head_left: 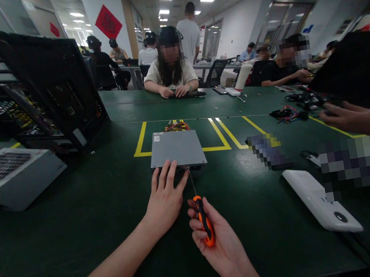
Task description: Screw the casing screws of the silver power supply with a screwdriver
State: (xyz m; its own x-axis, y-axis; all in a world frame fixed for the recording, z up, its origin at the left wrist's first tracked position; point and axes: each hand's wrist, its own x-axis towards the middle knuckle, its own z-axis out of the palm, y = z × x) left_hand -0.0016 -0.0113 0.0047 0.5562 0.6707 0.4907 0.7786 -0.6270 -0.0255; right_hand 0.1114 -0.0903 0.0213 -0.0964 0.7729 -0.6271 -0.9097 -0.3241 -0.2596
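A grey computer power supply (176, 147) lies flat on the green table in front of me, its bundle of coloured wires (178, 126) at the far side. My left hand (164, 194) rests on its near edge with fingers spread over the top, the thumb reaching toward the screwdriver's tip. In my right hand (213, 233) is an orange and black screwdriver (204, 222), gripped by the handle. Its thin shaft points away from me and its tip meets the near side of the power supply. Whether a screw sits at the tip is too small to see.
An open black computer case (68, 96) and another grey power supply (13, 174) stand at left. Yellow tape (140, 139) marks the table. At right lie a white power bank (319, 199) and cables (289, 113); another person's hand (355, 117) reaches in. Someone sits opposite.
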